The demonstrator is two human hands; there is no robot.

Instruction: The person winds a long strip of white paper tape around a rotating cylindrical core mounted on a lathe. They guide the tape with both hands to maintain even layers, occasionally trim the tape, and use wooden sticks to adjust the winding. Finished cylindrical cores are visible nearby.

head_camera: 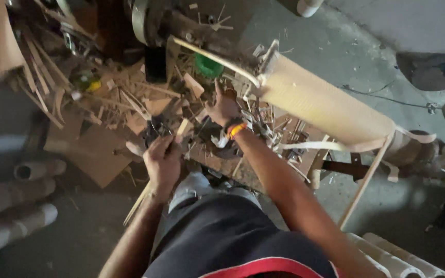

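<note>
My left hand (161, 160) is closed around a small dark tool or piece at the front of a cluttered workbench (233, 167), with a thin wooden strip (137, 203) running down from under it. My right hand (223, 107), wearing an orange and dark wristband (236, 127), reaches forward into a heap of wood strips and offcuts (135, 103); its fingers rest among the scraps and what they grip is hidden. A large pale cardboard tube (325, 105) lies on a spindle to the right of that hand.
A green round object (208, 66) sits behind the scraps near dark machine parts (150, 25). Cardboard tubes (11, 206) lie on the floor at left, more tubes (397, 260) at lower right. Flat cardboard (96, 154) lies left of the bench. A cable (387, 100) crosses the concrete floor.
</note>
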